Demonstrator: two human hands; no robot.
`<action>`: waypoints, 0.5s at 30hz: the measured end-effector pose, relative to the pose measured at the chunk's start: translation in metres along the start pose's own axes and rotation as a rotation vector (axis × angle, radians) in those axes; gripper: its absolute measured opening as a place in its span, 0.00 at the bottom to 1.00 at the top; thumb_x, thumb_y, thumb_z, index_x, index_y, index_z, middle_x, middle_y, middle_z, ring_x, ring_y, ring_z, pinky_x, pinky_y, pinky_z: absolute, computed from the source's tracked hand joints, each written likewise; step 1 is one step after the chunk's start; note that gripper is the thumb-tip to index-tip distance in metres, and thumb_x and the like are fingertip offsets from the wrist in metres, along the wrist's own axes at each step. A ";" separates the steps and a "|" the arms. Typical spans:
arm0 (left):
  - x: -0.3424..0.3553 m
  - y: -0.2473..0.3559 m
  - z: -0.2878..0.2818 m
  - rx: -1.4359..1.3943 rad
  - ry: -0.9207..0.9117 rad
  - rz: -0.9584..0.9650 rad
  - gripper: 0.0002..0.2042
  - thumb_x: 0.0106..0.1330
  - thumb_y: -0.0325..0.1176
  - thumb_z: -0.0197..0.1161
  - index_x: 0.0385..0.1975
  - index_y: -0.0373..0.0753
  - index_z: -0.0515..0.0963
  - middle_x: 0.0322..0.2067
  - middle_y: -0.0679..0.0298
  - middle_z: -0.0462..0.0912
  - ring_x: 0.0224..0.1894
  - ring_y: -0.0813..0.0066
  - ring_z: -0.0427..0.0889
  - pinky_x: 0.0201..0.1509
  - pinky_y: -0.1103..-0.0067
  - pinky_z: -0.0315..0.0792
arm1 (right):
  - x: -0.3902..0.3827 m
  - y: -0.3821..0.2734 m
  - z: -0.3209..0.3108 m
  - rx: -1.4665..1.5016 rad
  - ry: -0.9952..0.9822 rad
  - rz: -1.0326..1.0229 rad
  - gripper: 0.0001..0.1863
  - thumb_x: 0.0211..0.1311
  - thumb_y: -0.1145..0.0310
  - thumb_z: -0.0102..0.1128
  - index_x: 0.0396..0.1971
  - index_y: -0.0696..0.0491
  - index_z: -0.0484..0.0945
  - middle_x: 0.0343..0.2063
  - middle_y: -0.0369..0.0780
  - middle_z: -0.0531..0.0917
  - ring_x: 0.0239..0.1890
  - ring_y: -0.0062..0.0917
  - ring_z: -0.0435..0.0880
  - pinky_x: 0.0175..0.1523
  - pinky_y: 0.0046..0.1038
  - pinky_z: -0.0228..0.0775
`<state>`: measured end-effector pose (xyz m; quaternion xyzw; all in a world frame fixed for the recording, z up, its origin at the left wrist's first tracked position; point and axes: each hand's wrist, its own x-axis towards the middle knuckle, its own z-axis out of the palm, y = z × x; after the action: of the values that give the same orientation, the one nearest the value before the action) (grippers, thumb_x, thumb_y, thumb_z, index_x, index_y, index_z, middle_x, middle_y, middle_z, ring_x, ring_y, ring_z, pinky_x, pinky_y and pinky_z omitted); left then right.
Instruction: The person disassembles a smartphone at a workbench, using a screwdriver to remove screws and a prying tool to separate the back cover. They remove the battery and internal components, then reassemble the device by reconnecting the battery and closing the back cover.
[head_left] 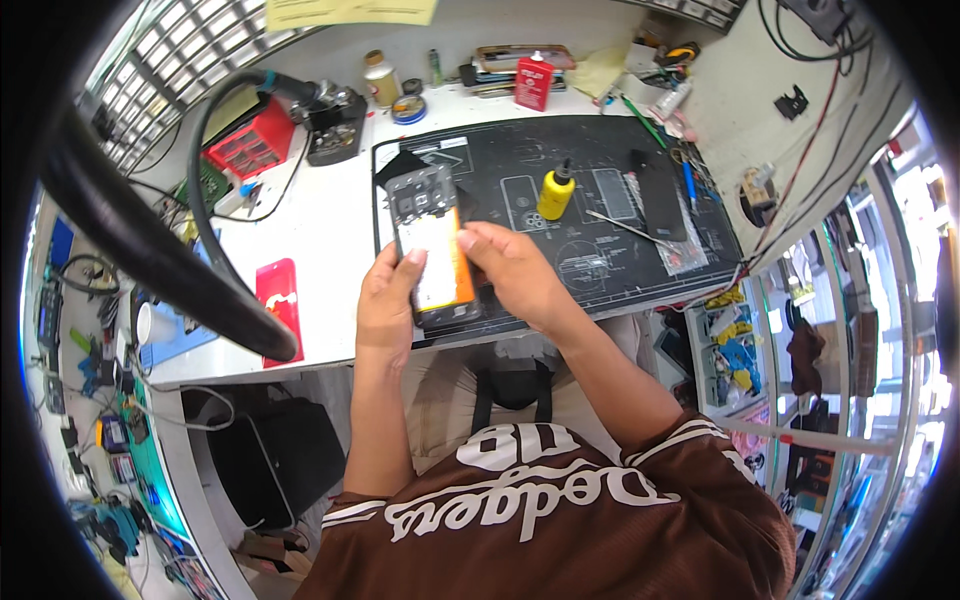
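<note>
An opened smartphone (432, 203), its back cover off, is held upright over the near left part of the black work mat. Black inner parts and a camera cluster show at its top, and a bright battery (436, 262) with an orange edge fills its middle. My left hand (388, 292) grips the phone's left side, thumb lying on the battery's face. Fingers of my right hand (508, 268) are pinched at the right edge, by the orange strip; whether they hold the strip or the frame is hard to tell. Glare washes out the battery's face.
On the black mat (500, 150) stand a yellow bottle (556, 192), a metal tool (630, 228) and a dark phone panel (660, 200). A red case (278, 300) lies left. A thick black arm (160, 230) crosses the left foreground. A red can (534, 82) stands at the back.
</note>
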<state>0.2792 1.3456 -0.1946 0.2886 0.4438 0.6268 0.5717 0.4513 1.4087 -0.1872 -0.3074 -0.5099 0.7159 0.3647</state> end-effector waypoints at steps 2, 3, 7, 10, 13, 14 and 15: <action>-0.004 -0.008 -0.009 -0.061 0.006 0.007 0.19 0.81 0.35 0.62 0.66 0.33 0.74 0.53 0.60 0.87 0.51 0.78 0.88 0.59 0.77 0.81 | -0.017 -0.014 -0.015 -0.297 0.037 0.050 0.19 0.83 0.59 0.57 0.57 0.60 0.81 0.39 0.38 0.89 0.39 0.16 0.87 0.45 0.25 0.81; -0.006 -0.008 -0.015 -0.088 0.018 0.015 0.18 0.82 0.36 0.61 0.64 0.34 0.76 0.52 0.61 0.88 0.50 0.77 0.88 0.59 0.77 0.82 | -0.030 -0.022 -0.022 -0.428 0.200 -0.051 0.18 0.81 0.60 0.61 0.56 0.60 0.82 0.37 0.38 0.89 0.36 0.17 0.87 0.42 0.25 0.80; -0.014 0.002 -0.025 -0.046 0.062 0.062 0.18 0.83 0.40 0.59 0.62 0.34 0.78 0.49 0.64 0.88 0.48 0.78 0.88 0.55 0.77 0.82 | -0.035 -0.012 -0.084 -0.561 0.718 -0.413 0.22 0.70 0.62 0.74 0.57 0.61 0.83 0.31 0.39 0.88 0.31 0.20 0.86 0.39 0.24 0.78; -0.021 0.014 -0.032 0.050 0.078 0.034 0.18 0.84 0.40 0.59 0.62 0.33 0.78 0.47 0.64 0.88 0.45 0.81 0.88 0.52 0.80 0.82 | -0.011 -0.025 -0.101 -0.776 0.675 -0.337 0.29 0.65 0.58 0.78 0.59 0.62 0.83 0.32 0.41 0.89 0.30 0.22 0.86 0.40 0.26 0.79; -0.029 0.017 -0.040 0.093 0.115 0.046 0.18 0.83 0.40 0.59 0.61 0.32 0.78 0.46 0.65 0.88 0.44 0.83 0.87 0.51 0.82 0.81 | 0.008 -0.045 -0.101 -0.932 0.479 -0.108 0.32 0.63 0.54 0.78 0.57 0.64 0.83 0.36 0.47 0.90 0.33 0.28 0.88 0.45 0.31 0.80; -0.031 0.019 -0.039 0.140 0.123 0.048 0.18 0.83 0.40 0.59 0.61 0.32 0.78 0.46 0.65 0.88 0.44 0.84 0.87 0.51 0.82 0.81 | 0.016 -0.047 -0.107 -0.938 0.502 -0.182 0.31 0.63 0.54 0.78 0.55 0.64 0.83 0.37 0.47 0.90 0.33 0.29 0.89 0.46 0.32 0.80; -0.035 0.021 -0.036 0.183 0.127 0.055 0.18 0.83 0.40 0.59 0.61 0.32 0.78 0.46 0.65 0.88 0.44 0.84 0.86 0.51 0.83 0.80 | 0.029 -0.051 -0.117 -0.948 0.527 -0.262 0.30 0.64 0.54 0.78 0.54 0.64 0.84 0.37 0.47 0.91 0.34 0.30 0.89 0.46 0.33 0.81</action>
<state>0.2446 1.3048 -0.1865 0.3113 0.5265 0.6161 0.4963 0.5411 1.5034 -0.1742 -0.5404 -0.7016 0.2561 0.3875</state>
